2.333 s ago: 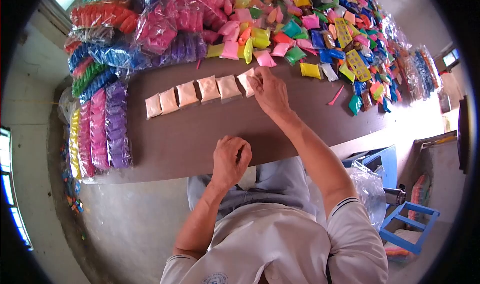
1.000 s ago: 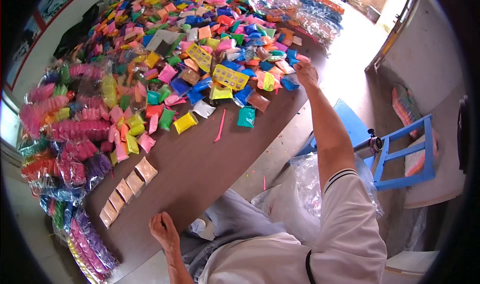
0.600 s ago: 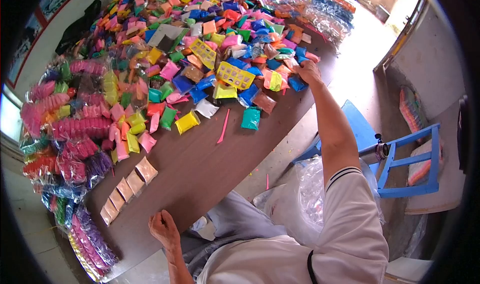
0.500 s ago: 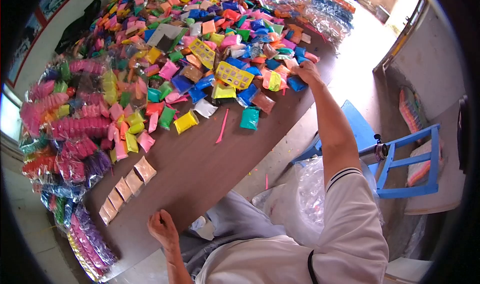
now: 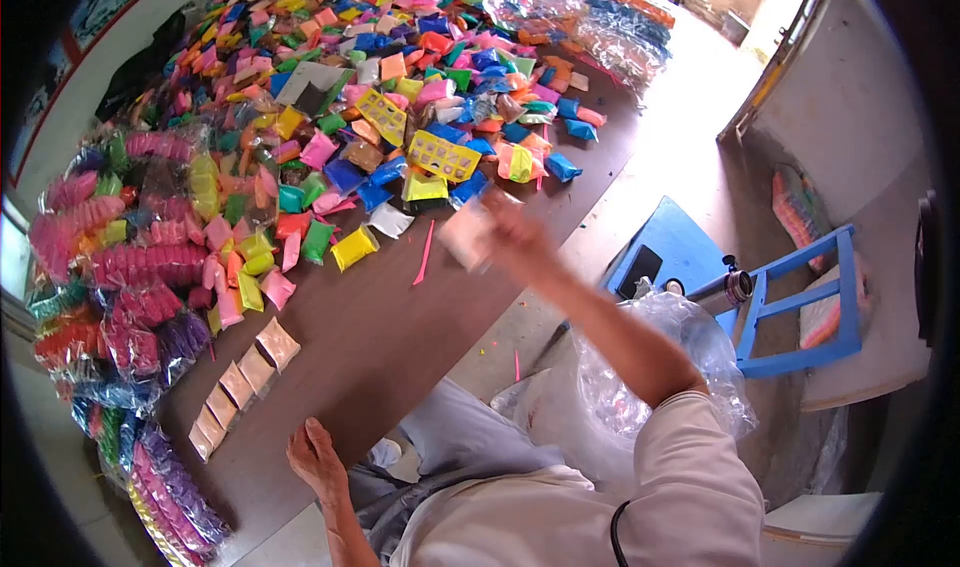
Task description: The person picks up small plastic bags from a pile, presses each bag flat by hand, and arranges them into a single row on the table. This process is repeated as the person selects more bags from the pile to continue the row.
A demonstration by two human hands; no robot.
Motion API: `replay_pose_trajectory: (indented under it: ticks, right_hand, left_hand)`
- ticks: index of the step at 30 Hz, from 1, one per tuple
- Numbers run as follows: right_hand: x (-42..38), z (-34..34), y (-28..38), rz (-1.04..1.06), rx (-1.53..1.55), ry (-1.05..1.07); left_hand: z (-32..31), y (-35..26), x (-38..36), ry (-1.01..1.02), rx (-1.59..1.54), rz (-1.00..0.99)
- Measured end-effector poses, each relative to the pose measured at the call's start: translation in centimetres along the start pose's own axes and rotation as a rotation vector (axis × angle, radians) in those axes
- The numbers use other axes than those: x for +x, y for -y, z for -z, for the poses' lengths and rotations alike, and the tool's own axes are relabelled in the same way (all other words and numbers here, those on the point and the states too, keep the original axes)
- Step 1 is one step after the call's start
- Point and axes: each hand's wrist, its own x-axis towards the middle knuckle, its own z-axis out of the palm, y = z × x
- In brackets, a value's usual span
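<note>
My right hand (image 5: 515,235), smeared by motion, holds a pale peach packet (image 5: 464,237) over the table, right of a pink plastic strip (image 5: 424,254). My left hand (image 5: 318,457) rests at the table's near edge with nothing visible in it. Its thumb and fingers are loosely extended. Just beyond it, several peach packets (image 5: 238,384) lie in a slanting, overlapping row. A large heap of small colourful packets (image 5: 330,97) covers the far part of the table (image 5: 350,342). Two yellow printed cards (image 5: 443,156) lie on the heap's near side.
Bundled packets in clear bags (image 5: 150,257) are piled at the left end. To the right are a blue stool (image 5: 675,242) with a dark phone (image 5: 640,271) on it, a blue chair frame (image 5: 800,307) and a big clear plastic bag (image 5: 650,357).
My right hand has come back from the heap's right edge towards me, carrying a peach packet. My left hand's fingers have loosened from a curl. The view has shifted slightly.
</note>
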Motion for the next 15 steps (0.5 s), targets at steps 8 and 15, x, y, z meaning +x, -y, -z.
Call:
replay_pose_trajectory:
  ticks: [8, 15]
  right_hand:
    - [-11.7, -18.7, 6.4, 0.010, 0.091, 0.443]
    - [-14.5, -23.3, 7.6, -0.132, 0.293, 0.561]
  left_hand:
    - [0.6, -0.8, -1.3, 0.058, -0.295, -0.075]
    - [2.1, 0.7, -1.0, 0.095, -0.255, -0.150]
